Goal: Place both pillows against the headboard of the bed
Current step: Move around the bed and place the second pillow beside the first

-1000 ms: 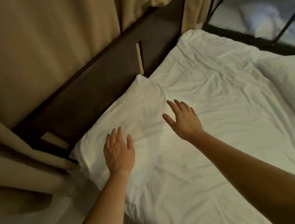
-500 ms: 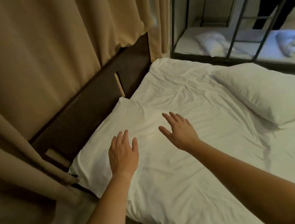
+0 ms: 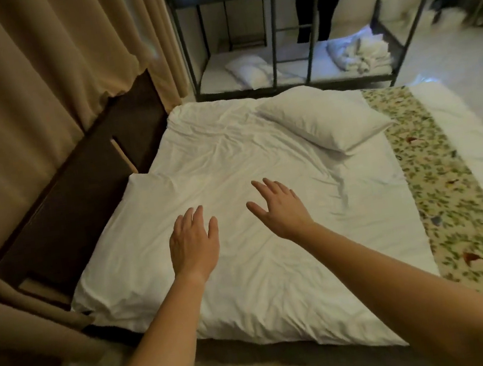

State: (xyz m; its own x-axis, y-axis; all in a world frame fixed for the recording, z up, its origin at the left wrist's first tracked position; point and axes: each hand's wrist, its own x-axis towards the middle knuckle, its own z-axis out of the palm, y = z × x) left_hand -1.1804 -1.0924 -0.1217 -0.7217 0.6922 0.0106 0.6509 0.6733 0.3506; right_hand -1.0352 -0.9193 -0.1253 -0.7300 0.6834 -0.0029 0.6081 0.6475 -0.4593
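Head view: near pillow (image 3: 127, 261) lies against headboard (image 3: 81, 199). Left hand (image 3: 194, 245) and right hand (image 3: 281, 208) spread, empty. Grab far pillow (image 3: 324, 121) by both ends.

One pillow (image 3: 125, 248) lies on the bed (image 3: 279, 286) against the headboard (image 3: 81, 199) at left, the other pillow (image 3: 324, 121) lies farther right beside the runner (image 3: 439, 186), away from the headboard.

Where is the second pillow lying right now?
In the head view, upper right: the second pillow lies mid-bed, away from the headboard, beside the floral runner.
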